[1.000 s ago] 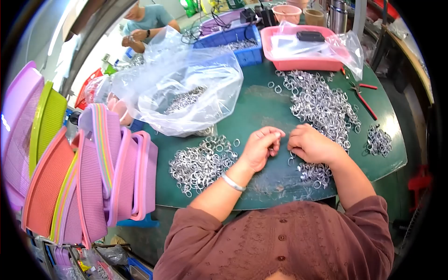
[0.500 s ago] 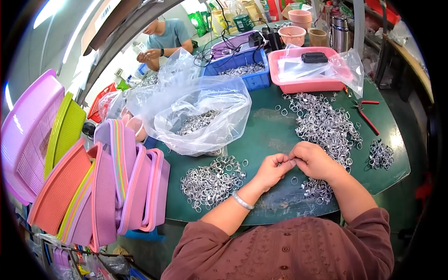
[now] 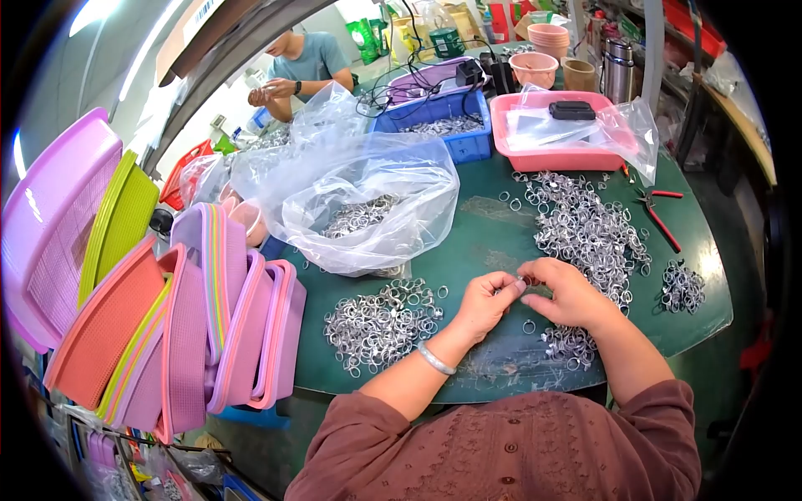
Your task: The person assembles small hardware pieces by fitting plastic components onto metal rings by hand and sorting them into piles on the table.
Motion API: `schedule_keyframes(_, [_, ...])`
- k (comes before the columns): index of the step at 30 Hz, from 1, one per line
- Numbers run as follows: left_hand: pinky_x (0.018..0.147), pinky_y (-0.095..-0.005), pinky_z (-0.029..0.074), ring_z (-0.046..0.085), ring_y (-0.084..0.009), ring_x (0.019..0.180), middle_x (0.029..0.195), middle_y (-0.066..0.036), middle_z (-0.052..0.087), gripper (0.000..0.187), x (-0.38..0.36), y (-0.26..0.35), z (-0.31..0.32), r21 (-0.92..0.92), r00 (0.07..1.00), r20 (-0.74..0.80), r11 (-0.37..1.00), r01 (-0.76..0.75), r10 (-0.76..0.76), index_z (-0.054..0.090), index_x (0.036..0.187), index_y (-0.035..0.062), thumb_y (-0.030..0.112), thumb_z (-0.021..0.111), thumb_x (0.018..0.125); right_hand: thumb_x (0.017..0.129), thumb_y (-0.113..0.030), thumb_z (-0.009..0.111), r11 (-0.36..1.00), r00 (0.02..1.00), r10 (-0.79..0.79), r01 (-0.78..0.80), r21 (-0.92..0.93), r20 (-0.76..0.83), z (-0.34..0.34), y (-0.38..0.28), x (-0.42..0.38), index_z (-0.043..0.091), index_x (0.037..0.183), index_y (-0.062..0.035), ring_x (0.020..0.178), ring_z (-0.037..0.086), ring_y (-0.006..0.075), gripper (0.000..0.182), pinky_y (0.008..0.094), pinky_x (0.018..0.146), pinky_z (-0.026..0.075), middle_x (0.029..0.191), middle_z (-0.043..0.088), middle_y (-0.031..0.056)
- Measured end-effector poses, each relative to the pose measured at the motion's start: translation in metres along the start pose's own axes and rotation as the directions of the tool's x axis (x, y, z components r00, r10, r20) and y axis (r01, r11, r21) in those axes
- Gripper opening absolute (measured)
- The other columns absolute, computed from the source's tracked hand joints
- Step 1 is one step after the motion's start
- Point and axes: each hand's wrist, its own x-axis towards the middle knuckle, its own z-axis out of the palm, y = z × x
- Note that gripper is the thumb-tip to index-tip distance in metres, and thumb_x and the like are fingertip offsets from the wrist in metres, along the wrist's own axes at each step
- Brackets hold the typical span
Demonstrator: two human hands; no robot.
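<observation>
My left hand [image 3: 488,304] is closed, thumb against fingers, pinching a small metal ring [image 3: 523,281] at the fingertips. My right hand [image 3: 565,292] is beside it on the right, thumb and fingers apart, its index fingertip right at the ring. Below the hands, a single ring [image 3: 529,327] lies on the green table. A large heap of silvery rings [image 3: 585,230] spreads beyond and under my right hand. To the left of my left forearm lies another pile of rings [image 3: 380,326].
An open plastic bag [image 3: 418,209] holds more rings, with a blue bin [image 3: 468,146] and pink tray [image 3: 535,163] behind. Red-handled pliers [image 3: 664,221] and a small ring pile [image 3: 683,285] lie right. Stacked baskets [image 3: 188,334] stand left. Another person [image 3: 313,63] sits across.
My right thumb and fingers have spread apart from the pinch at the left fingertips. The ring now shows between the hands. The view has shifted slightly.
</observation>
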Motion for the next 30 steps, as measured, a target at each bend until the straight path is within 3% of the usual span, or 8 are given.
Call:
schedule_keyframes(9, [0.045, -0.0167, 0.032, 0.042, -0.0028, 0.051, 0.064, 0.005, 0.052, 0.009, -0.001, 0.001, 0.003, 0.006, 1.000, 0.024, 1.000, 0.002, -0.002, 0.061, 0.082, 0.0058, 0.015, 0.061, 0.084, 0.071, -0.007, 0.065, 0.998, 0.999, -0.041, 0.040, -0.049, -0.021, 0.004, 0.011, -0.001, 0.056, 0.095, -0.0021, 0.078, 0.058, 0.0305, 0.026, 0.0372, 0.069, 0.047, 0.083, 0.059, 0.0133])
schedule_keyframes(13, [0.045, -0.0186, 0.035, 0.045, -0.0042, 0.051, 0.065, 0.004, 0.054, 0.009, -0.004, 0.007, 0.008, 0.101, 0.996, -0.081, 0.994, -0.036, 0.044, 0.061, 0.087, 0.0061, 0.014, 0.061, 0.082, 0.073, -0.006, 0.062, 0.998, 0.997, -0.039, 0.035, -0.047, -0.067, 0.007, 0.013, 0.000, 0.055, 0.100, -0.0013, 0.081, 0.059, 0.0320, 0.028, 0.0375, 0.071, 0.048, 0.088, 0.060, 0.0159])
schedule_keyframes(19, [0.047, -0.0184, 0.035, 0.046, -0.0056, 0.053, 0.064, 0.002, 0.053, 0.010, -0.006, 0.010, 0.004, -0.086, 0.999, -0.035, 0.996, -0.032, 0.030, 0.060, 0.090, 0.0037, 0.011, 0.056, 0.086, 0.076, 0.001, 0.058, 0.989, 0.998, -0.019, 0.027, 0.148, -0.052, 0.008, 0.012, 0.000, 0.048, 0.112, 0.0005, 0.098, 0.060, 0.0285, 0.037, 0.0333, 0.080, 0.049, 0.102, 0.061, 0.0166])
schedule_keyframes(30, [0.047, -0.0200, 0.032, 0.045, -0.0066, 0.052, 0.063, 0.002, 0.053, 0.009, -0.004, 0.008, 0.002, -0.120, 0.998, -0.051, 0.992, -0.030, 0.024, 0.061, 0.082, 0.0042, 0.012, 0.058, 0.085, 0.076, 0.001, 0.058, 0.985, 0.999, -0.037, 0.040, 0.169, -0.025, 0.010, 0.017, 0.000, 0.047, 0.113, 0.0012, 0.098, 0.060, 0.0281, 0.038, 0.0331, 0.081, 0.048, 0.103, 0.061, 0.0171])
